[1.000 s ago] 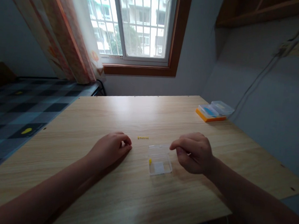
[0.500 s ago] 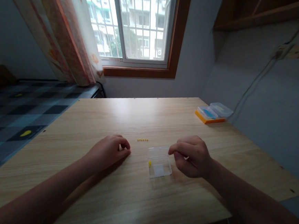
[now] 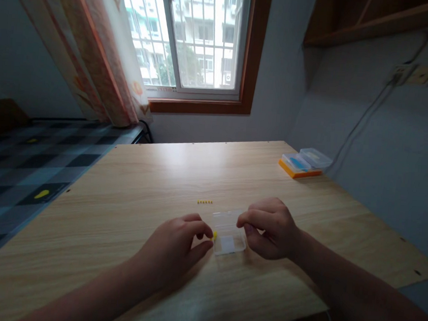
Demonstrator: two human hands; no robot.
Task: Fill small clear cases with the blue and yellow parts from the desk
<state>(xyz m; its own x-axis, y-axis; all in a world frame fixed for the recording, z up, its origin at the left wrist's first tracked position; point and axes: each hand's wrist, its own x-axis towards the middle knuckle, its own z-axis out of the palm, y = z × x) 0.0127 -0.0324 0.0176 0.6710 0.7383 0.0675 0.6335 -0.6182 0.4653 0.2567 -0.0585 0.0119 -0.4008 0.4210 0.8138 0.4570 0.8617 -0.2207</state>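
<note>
A small clear plastic box (image 3: 228, 238) lies open on the wooden table (image 3: 130, 188), its lid toward the window. A tiny yellow piece (image 3: 214, 235) sits at the box's left edge. My left hand (image 3: 173, 249) rests beside that edge, thumb and forefinger pinched close to the yellow piece; whether they touch it I cannot tell. My right hand (image 3: 268, 226) is curled at the box's right side, fingers pinched together at its rim. A short row of several tiny yellow pieces (image 3: 204, 202) lies on the table just beyond the box.
An orange tray with clear lidded boxes (image 3: 301, 163) stands at the table's far right, near the wall. A cable (image 3: 361, 122) runs down the wall from a socket. A bed with a checked cover (image 3: 21, 160) is at the left. A window and curtain are behind.
My left hand has slid right and toward me, from near the row of yellow pieces to the box's left edge. My right hand has closed in on the box's right side.
</note>
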